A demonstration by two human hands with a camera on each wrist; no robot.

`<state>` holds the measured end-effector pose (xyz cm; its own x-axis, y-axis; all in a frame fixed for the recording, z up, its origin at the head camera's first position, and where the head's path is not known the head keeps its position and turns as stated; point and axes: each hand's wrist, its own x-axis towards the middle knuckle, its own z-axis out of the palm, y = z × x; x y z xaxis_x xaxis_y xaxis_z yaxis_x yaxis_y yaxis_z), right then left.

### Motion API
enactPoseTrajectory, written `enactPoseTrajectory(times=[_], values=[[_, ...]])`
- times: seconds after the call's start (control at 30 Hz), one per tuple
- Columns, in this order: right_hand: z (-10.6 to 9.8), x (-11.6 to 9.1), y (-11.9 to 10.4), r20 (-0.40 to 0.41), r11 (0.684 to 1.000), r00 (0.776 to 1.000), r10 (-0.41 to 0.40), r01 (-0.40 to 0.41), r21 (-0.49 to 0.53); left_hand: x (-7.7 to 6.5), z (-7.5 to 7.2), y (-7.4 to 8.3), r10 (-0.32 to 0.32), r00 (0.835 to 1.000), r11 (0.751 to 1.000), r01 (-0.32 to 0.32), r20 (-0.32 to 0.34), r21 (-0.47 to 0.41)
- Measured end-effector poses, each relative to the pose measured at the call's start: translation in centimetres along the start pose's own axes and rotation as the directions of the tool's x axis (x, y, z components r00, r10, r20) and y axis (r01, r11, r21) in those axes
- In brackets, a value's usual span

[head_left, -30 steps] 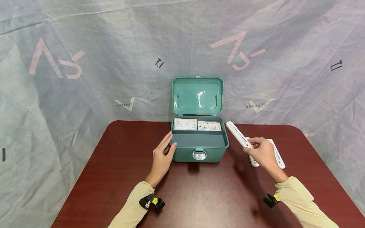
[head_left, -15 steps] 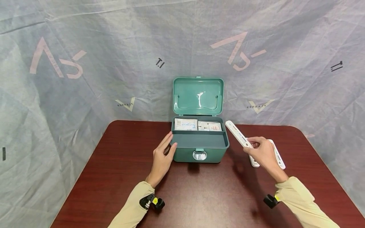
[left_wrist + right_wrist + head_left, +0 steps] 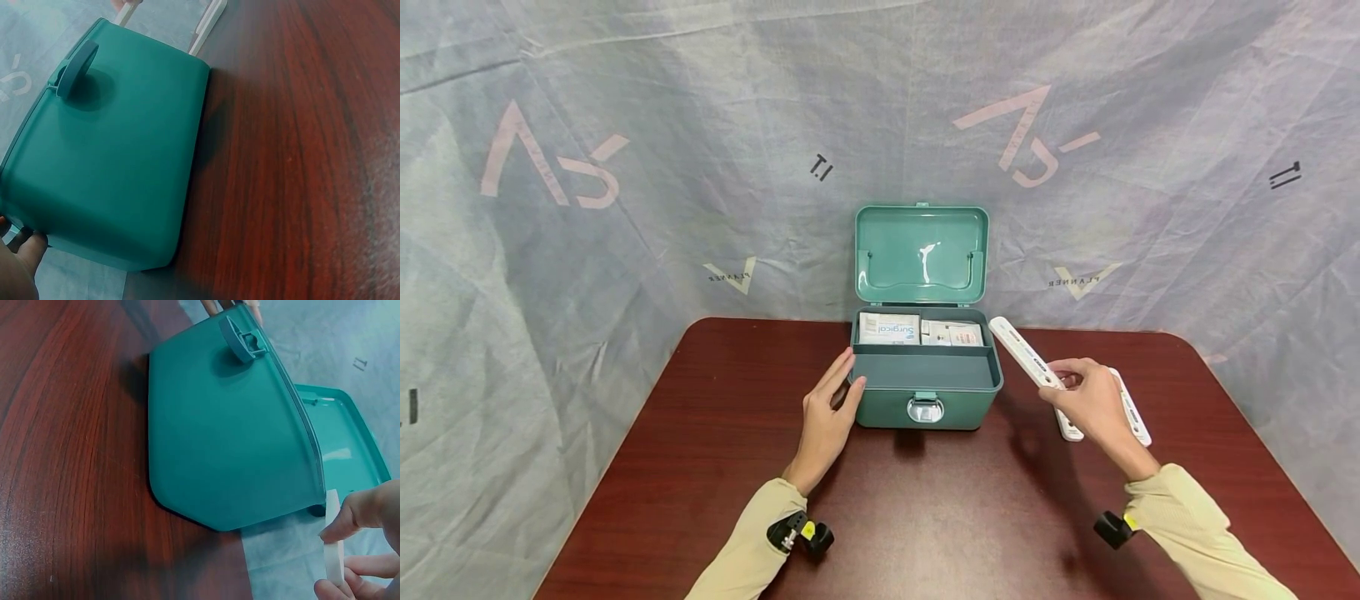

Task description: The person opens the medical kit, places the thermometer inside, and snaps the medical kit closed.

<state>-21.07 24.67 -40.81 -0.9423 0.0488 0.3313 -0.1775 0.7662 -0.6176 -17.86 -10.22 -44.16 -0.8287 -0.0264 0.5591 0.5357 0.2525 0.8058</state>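
A green first-aid-style box (image 3: 925,410) stands on the table with its lid (image 3: 921,250) raised. My left hand (image 3: 823,421) rests at its left side, fingers fairly straight and thumb near the front corner of the rim. With my right hand (image 3: 1088,402) I pinch a long, flat white stick (image 3: 1021,348) with rounded ends and small printed marks. Its far end reaches up beside the box's right rim. In the right wrist view, thumb and fingertips hold the white stick (image 3: 332,550) by its narrow edges.
A packet marked "Surgical" (image 3: 889,328) and small printed white packets (image 3: 951,333) fill the box's rear compartment. Another white stick (image 3: 1070,427) lies under my right hand, partly hidden, and one more (image 3: 1133,412) lies to its right. A grey cloth (image 3: 737,167) hangs behind the table.
The far end of the held stick has shifted slightly left, closer to the box. My left hand stays at the box's side.
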Motion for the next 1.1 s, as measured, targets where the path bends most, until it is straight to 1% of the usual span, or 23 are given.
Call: enactPoseTrajectory(times=[0.37, 0.6, 0.7, 0.9, 1.1], values=[[0.1, 0.1, -0.4, 0.017, 1.0, 1.0, -0.019, 0.019, -0.006, -0.1, 0.0, 0.0, -0.015, 1.0, 1.0, 0.015, 0.006, 0.002], [0.0, 0.1, -0.7, 0.031, 0.999, 0.999, -0.038, 0.038, 0.0, -0.1, 0.0, 0.0, -0.003, 1.0, 1.0, 0.003, 0.002, -0.003], [0.0, 0.2, -0.8, 0.039, 0.999, 0.998, -0.047, 0.047, 0.005, -0.1, 0.0, -0.1, -0.008, 1.0, 1.0, 0.008, 0.001, 0.002], [0.2, 0.4, -1.0, 0.038, 0.997, 0.997, -0.072, 0.072, 0.005, -0.1, 0.0, -0.1, -0.016, 1.0, 1.0, 0.016, 0.003, 0.008], [0.2, 0.6, -1.2, 0.04, 0.997, 0.996, -0.083, 0.083, 0.008, -0.1, 0.1, -0.2, -0.003, 1.0, 1.0, 0.003, -0.001, 0.003]])
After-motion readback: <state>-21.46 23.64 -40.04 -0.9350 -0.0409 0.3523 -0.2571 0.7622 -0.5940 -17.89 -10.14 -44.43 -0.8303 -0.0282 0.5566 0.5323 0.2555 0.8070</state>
